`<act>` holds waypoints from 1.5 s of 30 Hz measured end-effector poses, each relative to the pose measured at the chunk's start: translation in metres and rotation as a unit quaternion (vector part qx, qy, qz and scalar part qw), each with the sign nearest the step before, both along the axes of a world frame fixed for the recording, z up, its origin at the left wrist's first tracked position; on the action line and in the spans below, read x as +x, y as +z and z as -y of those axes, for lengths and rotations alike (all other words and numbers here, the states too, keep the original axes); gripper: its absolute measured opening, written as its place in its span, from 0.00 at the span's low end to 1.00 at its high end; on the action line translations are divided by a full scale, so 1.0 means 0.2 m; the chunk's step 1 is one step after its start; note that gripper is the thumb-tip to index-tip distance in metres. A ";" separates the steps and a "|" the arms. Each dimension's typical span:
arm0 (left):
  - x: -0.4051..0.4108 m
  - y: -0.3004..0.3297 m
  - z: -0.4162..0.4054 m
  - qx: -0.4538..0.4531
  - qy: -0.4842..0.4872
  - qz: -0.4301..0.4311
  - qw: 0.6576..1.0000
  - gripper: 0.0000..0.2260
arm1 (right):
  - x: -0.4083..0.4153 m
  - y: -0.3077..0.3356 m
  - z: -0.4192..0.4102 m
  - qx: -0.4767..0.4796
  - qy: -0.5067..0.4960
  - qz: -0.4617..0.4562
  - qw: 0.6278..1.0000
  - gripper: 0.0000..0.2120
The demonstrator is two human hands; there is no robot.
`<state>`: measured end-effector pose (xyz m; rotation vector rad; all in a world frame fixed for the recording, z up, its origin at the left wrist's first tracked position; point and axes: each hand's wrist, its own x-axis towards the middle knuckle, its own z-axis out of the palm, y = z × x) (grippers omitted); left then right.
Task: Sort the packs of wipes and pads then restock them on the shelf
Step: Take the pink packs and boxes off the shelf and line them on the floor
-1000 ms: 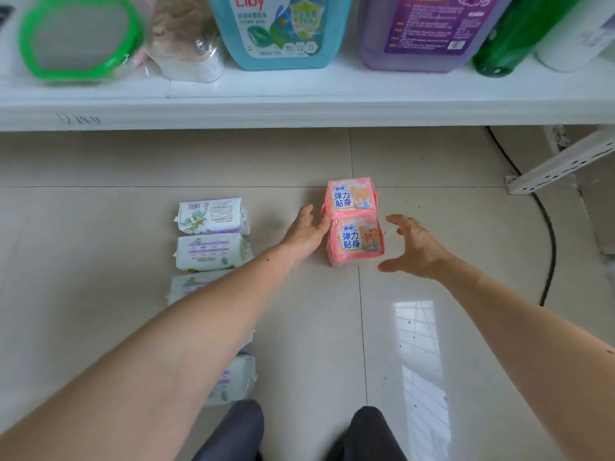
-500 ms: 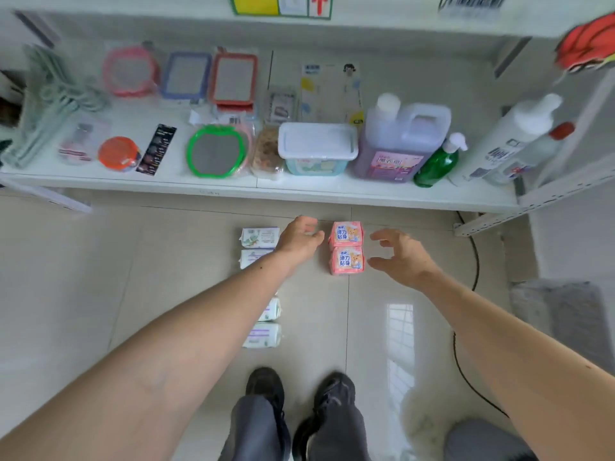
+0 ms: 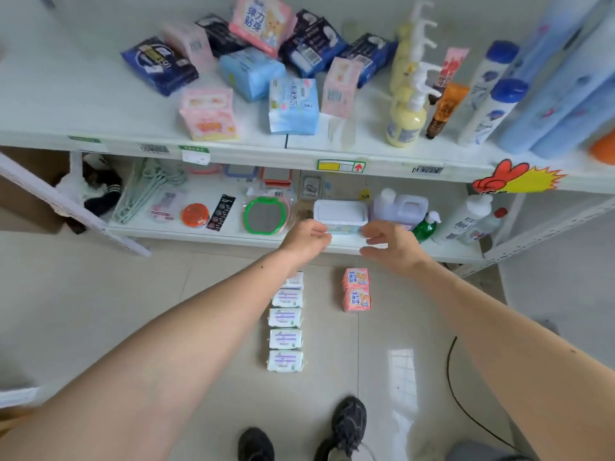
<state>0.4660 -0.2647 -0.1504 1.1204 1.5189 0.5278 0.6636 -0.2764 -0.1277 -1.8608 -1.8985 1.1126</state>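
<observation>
Pale tiled floor below a white shelf unit, sorting half done.

Nearest, by the dark shoes (image 3: 346, 424), five wipe packs (image 3: 285, 339) lie in a column on the floor (image 3: 100, 311); just right of them two pink pad packs (image 3: 356, 290), printed 弹力贴身, sit touching each other. Both hands hover empty above, in front of the lower shelf (image 3: 199, 235): the left hand (image 3: 307, 241) has loosely curled fingers, the right hand (image 3: 387, 242) has fingers spread and slightly bent. Farther up, the upper shelf (image 3: 83, 121) carries a jumble of pad packs (image 3: 266, 71) in pink, light blue and dark blue, one showing the same 弹力贴身 print. I judge two groups sorted, the jumble unsorted, and no restocking begun.
</observation>
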 end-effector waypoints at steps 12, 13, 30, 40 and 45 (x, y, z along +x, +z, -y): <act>-0.46 0.77 -0.16 0.091 -0.013 0.014 0.996 0.13 | -0.40 0.64 -0.15 0.105 -0.022 -0.025 0.994 0.20; -0.48 0.82 -0.18 0.098 -0.011 0.016 0.995 0.13 | -0.42 0.69 -0.19 0.113 -0.017 -0.027 0.993 0.20; -1.14 0.93 -0.65 0.145 0.038 -0.025 0.988 0.16 | -1.00 0.93 -0.76 0.130 -0.032 -0.041 0.990 0.19; -1.47 1.02 -1.00 0.167 -0.056 -0.043 0.983 0.13 | -1.28 0.94 -0.96 0.154 -0.152 -0.014 0.976 0.21; -1.50 1.01 -1.18 0.175 -0.056 -0.046 0.982 0.16 | -1.32 0.95 -1.07 0.146 -0.175 -0.010 0.974 0.23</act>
